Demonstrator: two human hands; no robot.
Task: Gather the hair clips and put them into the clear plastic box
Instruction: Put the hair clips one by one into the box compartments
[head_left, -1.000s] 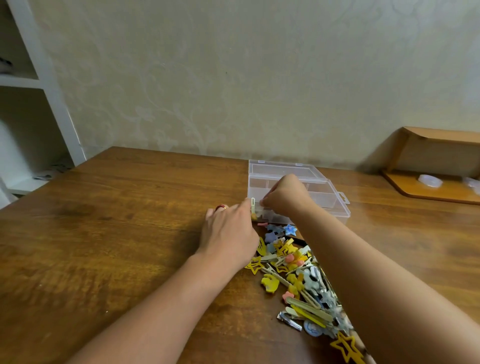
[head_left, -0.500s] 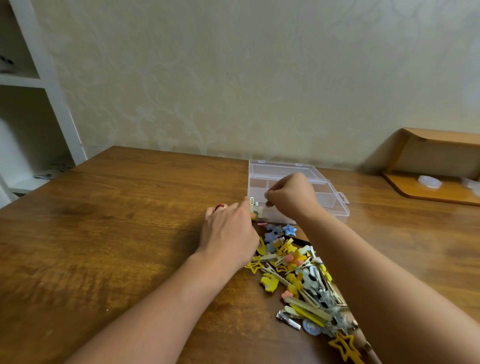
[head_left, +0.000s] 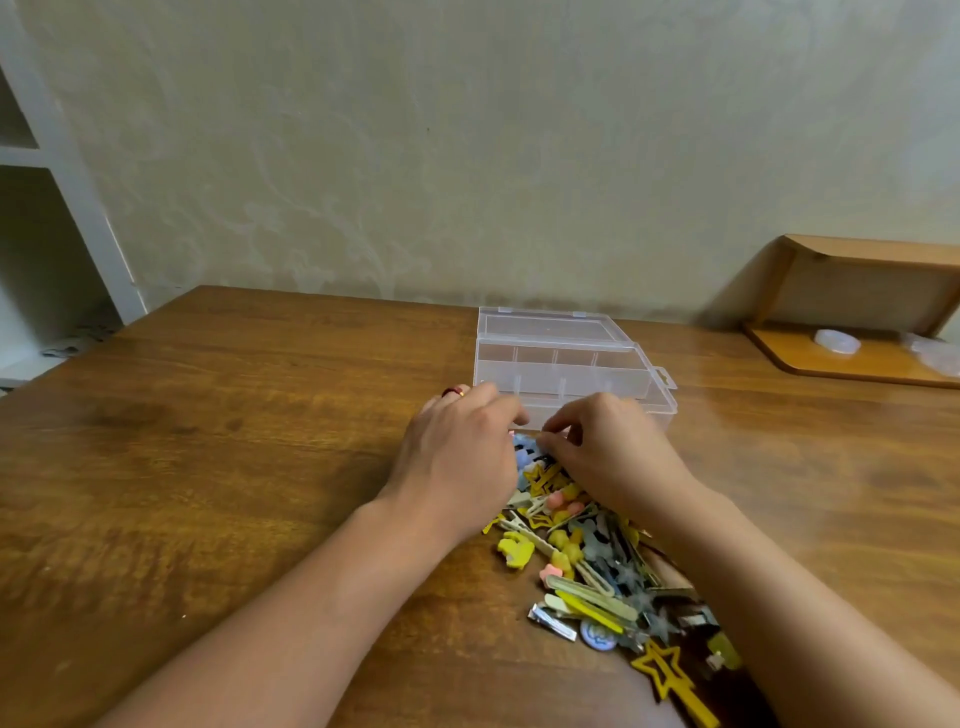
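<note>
The clear plastic box (head_left: 566, 364) stands open on the wooden table, lid folded back, with its divided compartments showing. A pile of colourful hair clips (head_left: 587, 566) runs from just in front of the box toward me. My left hand (head_left: 457, 462) lies at the pile's far left end with its fingers curled down; I cannot see what is under them. My right hand (head_left: 608, 452) is beside it, fingers curled, with the fingertips pinching at a blue clip (head_left: 524, 448) on top of the pile. Both hands are just short of the box's near wall.
The wooden table (head_left: 234, 467) stretches wide to the left. A white shelf unit (head_left: 62, 208) stands at the far left. At the right, a low wooden shelf (head_left: 857, 358) holds a small clear round item (head_left: 836, 343). The wall runs right behind the box.
Both hands have come back from the box's near edge to the far end of the pile. The clip the left hand held up is no longer seen.
</note>
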